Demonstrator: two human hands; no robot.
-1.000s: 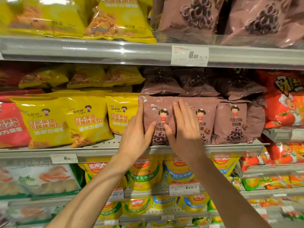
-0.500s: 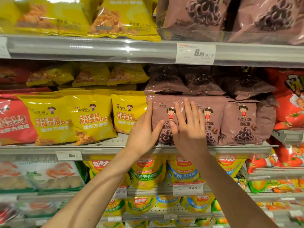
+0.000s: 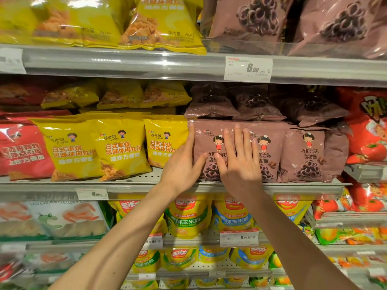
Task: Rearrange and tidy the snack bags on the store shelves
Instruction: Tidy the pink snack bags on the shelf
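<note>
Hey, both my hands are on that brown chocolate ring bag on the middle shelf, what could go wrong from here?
1. Brown bags lying flat rest on top of the upright row; shoving the brown bag under your left hand and right hand might tip them forward.
2. Sliding it left could crumple the neighbouring yellow bag, which it touches.

Both hands (image 3: pixel 211 168) lie on the chocolate-ring bag (image 3: pixel 211 147), right of the fried-ball bags (image 3: pixel 117 149).
</note>
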